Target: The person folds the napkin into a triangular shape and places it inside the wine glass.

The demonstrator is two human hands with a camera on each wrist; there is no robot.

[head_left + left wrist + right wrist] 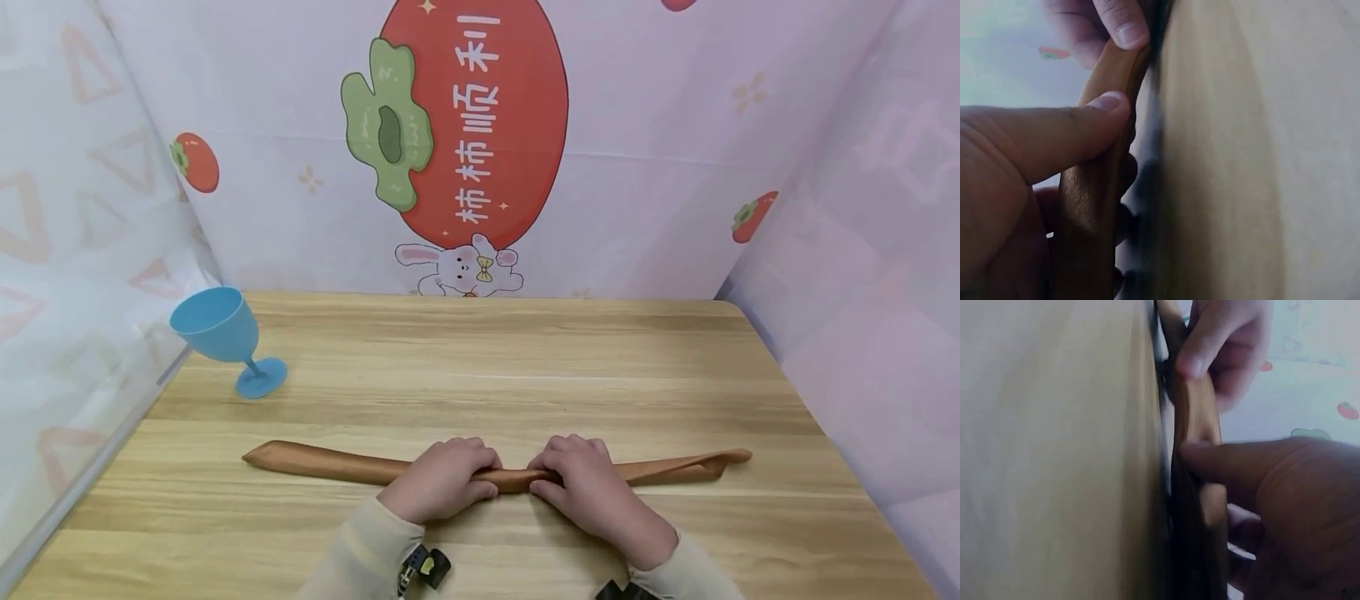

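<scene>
A long, folded brown cloth stretches sideways across the near part of the desk. Near its middle, the left hand and the right hand sit close together — each grip clamped on the cloth, thumb on the near side. Over past its left end — well apart from the hands — a blue goblet stands upright.

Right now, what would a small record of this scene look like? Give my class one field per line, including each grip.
Left grip: holds the brown strip left of its middle
Right grip: holds it right of its middle
Strip layout: left to right along the table
Blue goblet: upright, beyond the strip's left end
Backdrop: printed with red fruit and a rabbit
</scene>
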